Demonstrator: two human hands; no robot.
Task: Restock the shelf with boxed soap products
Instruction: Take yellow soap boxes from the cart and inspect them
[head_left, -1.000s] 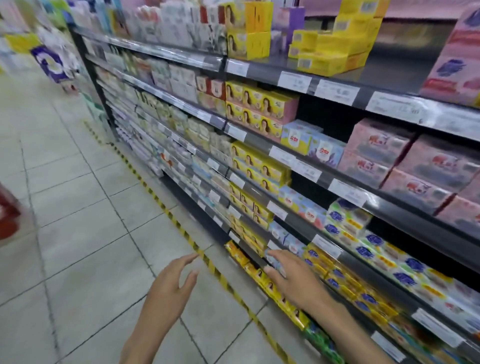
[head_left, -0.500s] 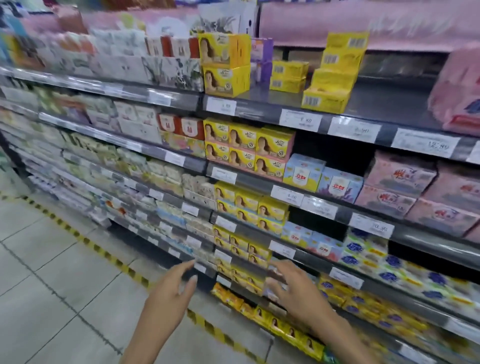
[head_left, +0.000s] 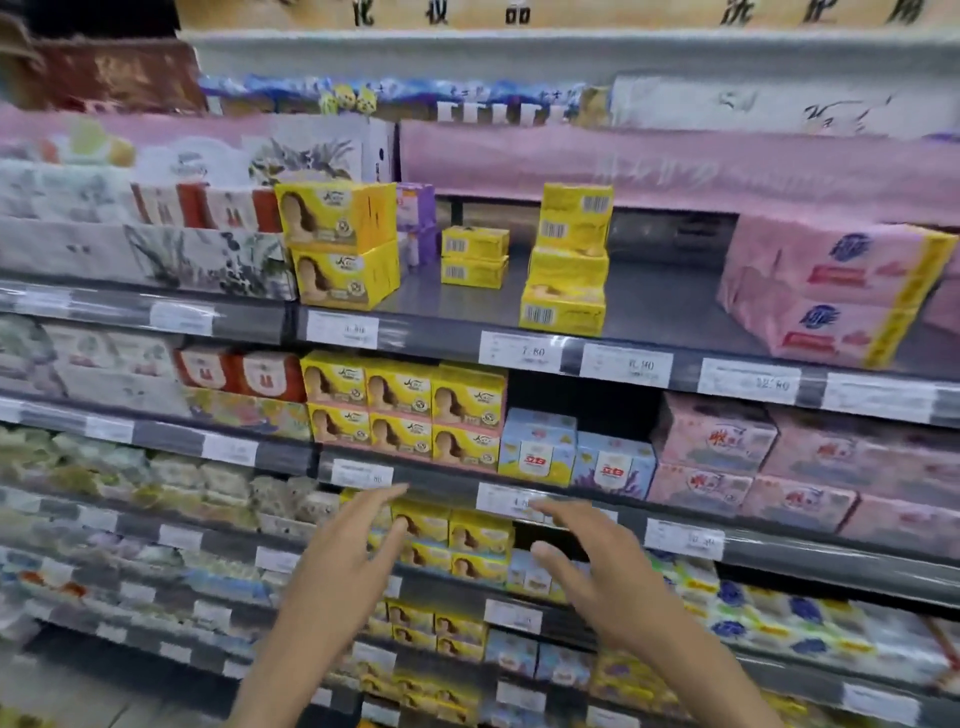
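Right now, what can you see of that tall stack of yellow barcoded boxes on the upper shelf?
The stack of yellow boxes stands near the front edge of the grey upper shelf. They look like closed cardboard, barcodes facing out. The pile is uneven, upper boxes shifted right. Bare shelf lies either side; only the shelf touches it.
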